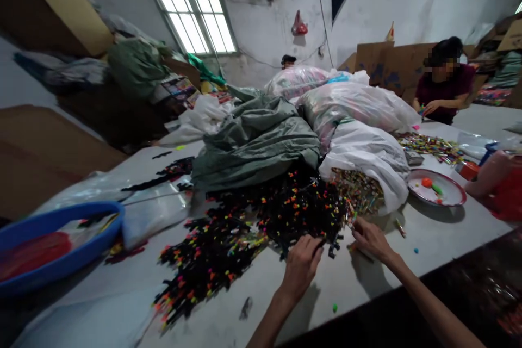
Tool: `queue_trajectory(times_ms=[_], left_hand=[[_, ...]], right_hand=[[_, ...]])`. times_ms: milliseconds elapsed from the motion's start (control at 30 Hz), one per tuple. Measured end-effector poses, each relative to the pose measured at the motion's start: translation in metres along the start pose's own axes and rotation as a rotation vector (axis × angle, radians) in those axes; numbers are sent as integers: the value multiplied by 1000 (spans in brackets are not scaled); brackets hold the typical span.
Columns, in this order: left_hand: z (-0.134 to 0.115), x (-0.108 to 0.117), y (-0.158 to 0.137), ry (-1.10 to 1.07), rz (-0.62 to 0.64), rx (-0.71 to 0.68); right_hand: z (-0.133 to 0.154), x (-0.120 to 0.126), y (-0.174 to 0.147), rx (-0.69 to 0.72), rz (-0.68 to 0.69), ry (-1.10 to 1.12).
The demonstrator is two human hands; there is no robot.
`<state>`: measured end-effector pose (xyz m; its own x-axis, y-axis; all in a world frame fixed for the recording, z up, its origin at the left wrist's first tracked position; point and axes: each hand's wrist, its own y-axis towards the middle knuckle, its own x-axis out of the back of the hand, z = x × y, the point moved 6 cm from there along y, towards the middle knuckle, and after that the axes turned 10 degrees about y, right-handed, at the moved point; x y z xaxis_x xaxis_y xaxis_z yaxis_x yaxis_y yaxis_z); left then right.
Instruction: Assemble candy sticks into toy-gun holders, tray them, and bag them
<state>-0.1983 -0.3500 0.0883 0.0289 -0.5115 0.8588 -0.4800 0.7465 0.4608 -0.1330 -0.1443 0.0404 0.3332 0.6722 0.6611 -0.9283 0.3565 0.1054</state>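
Note:
A heap of small black pieces with bright coloured tips [302,212] lies on the white table. At its near edge my left hand [300,262] is closed, fingers curled round what looks like one black piece; most of it is hidden. To the right, my right hand [370,238] is closed in a pinch beside a pile of small shiny multicoloured sticks [361,190]. What its fingertips hold is too small to make out. That pile spills from a white sack [369,147]. A second spread of black pieces [204,266] lies to the left.
A green cloth sack [261,141] and filled clear bags [359,106] stand behind the heap. A red-rimmed plate [452,198] sits right; a blue basin [87,247] sits left. Another person [444,81] works at the far right. The table's front edge [448,256] runs below my right hand.

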Motion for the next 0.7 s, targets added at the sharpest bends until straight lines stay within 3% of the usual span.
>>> queue_trajectory(times_ms=[100,200,333,500,700], left_hand=[[-3,-2,-11,-273,105,146],[-7,-7,-25,-484,168,221],[-11,-5,-40,-465,193,197],[-17,2,-44,-210,198,56],[-24,0,-43,19,192,-77]], right_hand=[[39,-11,-28,-55,143,573],[71,-23,-45,-75,252,814],[82,-27,-53,-26,283,842],[78,-25,-53,26,280,829],[84,-27,-53,47,373,782]])
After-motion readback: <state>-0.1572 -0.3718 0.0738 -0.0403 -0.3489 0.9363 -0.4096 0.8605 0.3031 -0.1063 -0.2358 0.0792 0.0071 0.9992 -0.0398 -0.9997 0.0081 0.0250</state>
